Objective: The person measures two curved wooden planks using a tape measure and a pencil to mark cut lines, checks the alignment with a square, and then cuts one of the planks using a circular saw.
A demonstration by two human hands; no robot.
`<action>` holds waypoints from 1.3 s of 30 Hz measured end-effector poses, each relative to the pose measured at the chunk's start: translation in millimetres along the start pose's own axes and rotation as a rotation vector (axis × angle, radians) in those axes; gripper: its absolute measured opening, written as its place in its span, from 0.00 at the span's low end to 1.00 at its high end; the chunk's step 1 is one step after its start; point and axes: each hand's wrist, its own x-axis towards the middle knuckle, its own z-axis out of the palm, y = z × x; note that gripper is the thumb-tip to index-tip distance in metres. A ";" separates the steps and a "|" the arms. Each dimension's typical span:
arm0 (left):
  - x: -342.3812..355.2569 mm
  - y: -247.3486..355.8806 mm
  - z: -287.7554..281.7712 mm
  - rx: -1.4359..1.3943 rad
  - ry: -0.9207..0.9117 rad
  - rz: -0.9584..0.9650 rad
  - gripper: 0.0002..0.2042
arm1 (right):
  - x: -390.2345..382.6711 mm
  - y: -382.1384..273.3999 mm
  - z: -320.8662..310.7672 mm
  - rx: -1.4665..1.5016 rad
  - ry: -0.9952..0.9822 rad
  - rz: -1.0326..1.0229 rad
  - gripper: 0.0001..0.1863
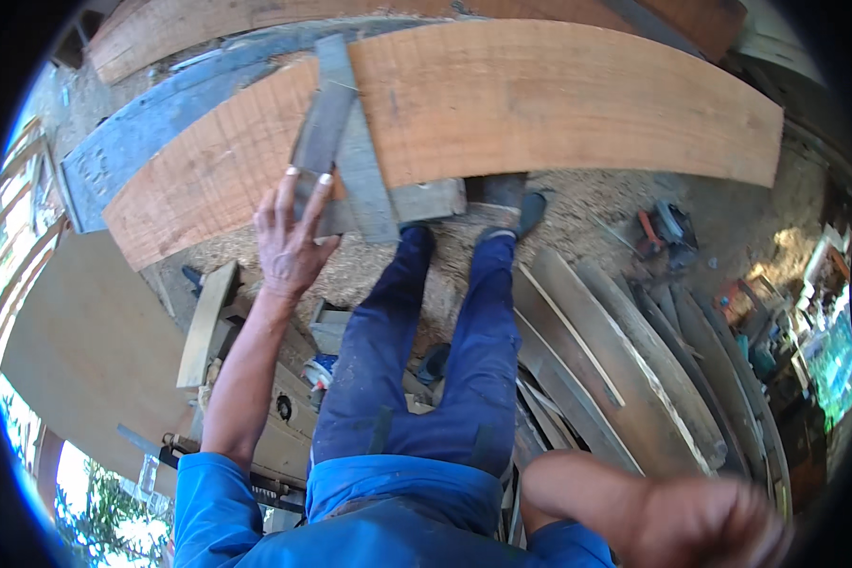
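My left hand (pixel 292 237) reaches forward with its fingers stretched out. Its fingertips rest on the near end of a dark flat wooden strip (pixel 324 128). A longer grey strip (pixel 364 170) lies beside and partly under that one, crossing a broad reddish-brown plank (pixel 559 99). Beneath the near edge of the plank a grey timber block (pixel 431 201) shows in part. Down at the lower right, my right hand (pixel 710 523) is raised close to my body, away from the plank. Motion blurs its fingers, so whether it holds anything cannot be seen.
Long boards (pixel 625 350) lie stacked to my right, near a power tool with a red part (pixel 670 229). A bluish-grey board (pixel 151 133) sits behind the plank. At left are a large pale panel (pixel 95 350) and a short timber (pixel 206 322). Sawdust covers the floor.
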 end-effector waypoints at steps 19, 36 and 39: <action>49.1 79.3 -5.8 0.024 -0.050 0.275 0.56 | -7.6 137.8 -306.2 -0.407 0.738 0.825 0.18; 68.7 127.8 11.8 -0.090 -0.109 0.451 0.45 | -82.6 96.1 -289.4 -0.470 0.381 1.310 0.22; 74.0 123.6 8.2 -0.114 -0.088 0.469 0.44 | -123.3 101.5 -264.4 -0.382 0.295 1.363 0.27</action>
